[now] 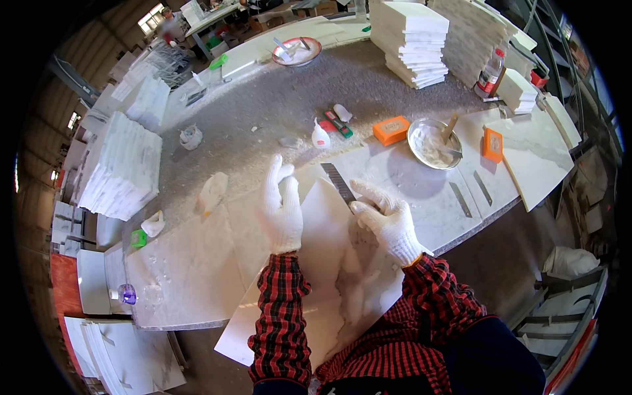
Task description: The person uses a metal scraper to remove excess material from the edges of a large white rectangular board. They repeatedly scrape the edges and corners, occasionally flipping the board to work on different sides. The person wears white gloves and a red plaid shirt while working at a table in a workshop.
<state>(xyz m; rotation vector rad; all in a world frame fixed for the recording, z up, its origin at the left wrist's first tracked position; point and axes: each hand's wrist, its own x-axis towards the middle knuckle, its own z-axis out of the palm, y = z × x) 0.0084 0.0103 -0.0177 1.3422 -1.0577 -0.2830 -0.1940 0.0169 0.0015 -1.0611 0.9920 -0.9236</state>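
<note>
Both my hands wear white knitted gloves above a marble tile (309, 276), white with grey veining, that juts over the table's near edge toward my body. My right hand (388, 224) pinches the lower end of a flat, dark metal strip (338, 182) between thumb and fingers; the strip slants up and to the left, past the tile's far corner. My left hand (282, 210) is raised over the tile's left side, fingers stretched out and thumb apart, holding nothing. A white squeeze bottle (320, 135) lies beyond the strip.
Two similar metal strips (461, 200) lie at right, near a metal bowl (426, 146) of white paste and orange boxes (391, 130). Tile stacks (125, 168) stand left and far right (415, 43). An enamel bowl (296, 52) sits far back. A bottle (490, 76) stands at right.
</note>
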